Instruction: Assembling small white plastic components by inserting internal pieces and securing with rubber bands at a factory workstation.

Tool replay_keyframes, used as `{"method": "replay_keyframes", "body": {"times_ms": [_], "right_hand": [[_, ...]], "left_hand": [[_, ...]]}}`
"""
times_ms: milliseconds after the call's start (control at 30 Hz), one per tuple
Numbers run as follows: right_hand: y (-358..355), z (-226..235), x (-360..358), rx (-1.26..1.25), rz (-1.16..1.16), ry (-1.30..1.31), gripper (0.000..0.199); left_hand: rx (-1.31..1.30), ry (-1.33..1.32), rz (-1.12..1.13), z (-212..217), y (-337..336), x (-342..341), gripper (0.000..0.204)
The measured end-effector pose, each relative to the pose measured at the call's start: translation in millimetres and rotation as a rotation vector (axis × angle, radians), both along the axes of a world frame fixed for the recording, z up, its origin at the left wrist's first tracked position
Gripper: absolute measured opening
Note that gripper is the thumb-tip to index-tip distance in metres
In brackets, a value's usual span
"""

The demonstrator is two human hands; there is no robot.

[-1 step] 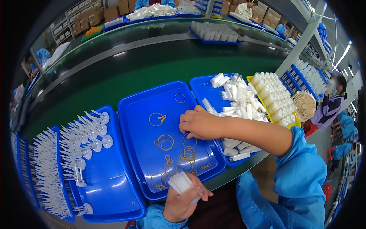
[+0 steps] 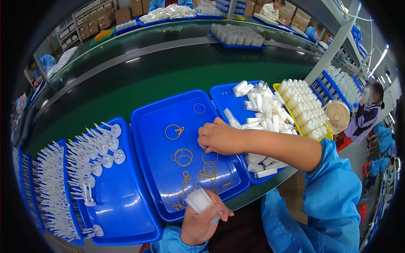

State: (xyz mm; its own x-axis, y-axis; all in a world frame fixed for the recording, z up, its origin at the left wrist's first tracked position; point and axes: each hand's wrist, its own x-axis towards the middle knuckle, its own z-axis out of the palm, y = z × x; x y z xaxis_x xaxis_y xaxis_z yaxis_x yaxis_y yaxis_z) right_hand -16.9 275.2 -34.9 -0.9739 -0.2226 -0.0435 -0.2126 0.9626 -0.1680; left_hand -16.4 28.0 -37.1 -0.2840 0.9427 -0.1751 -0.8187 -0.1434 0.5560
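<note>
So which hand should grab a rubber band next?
Probably the right hand: it rests empty on the middle blue tray, its fingers right beside the loose rubber bands. The left hand is already full, holding a white packet.

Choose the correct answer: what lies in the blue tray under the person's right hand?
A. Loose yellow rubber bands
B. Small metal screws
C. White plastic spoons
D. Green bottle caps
A: the right hand reaches into the middle blue tray, where only loose yellow rubber bands lie scattered, while the left hand holds a small bundle of white pieces at its near edge.
</note>
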Motion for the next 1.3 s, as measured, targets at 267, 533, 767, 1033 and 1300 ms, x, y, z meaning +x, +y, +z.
{"method": "replay_keyframes", "body": {"times_ms": [267,533,767,1033,1300], "right_hand": [[-26,37,21,-0.131,-0.003,0.180,0.010],[-64,69,70,-0.408,-0.015,0.234,0.011],[-50,52,79,-0.501,-0.138,0.240,0.009],[-62,92,105,-1.833,-0.247,-0.319,0.038],[-97,55,119,-1.476,0.529,-0.160,0.022]], "left_hand": [[-0.024,-0.173,0.191,-9,4,-2,0.021],[-0.068,-0.198,0.235,1,13,3,0.018],[0.442,-0.252,-0.272,2,-1,4,0.044],[-0.115,0.817,0.182,23,9,9,0.105],[-0.029,0.374,-0.001,14,3,2,0.105]]}}
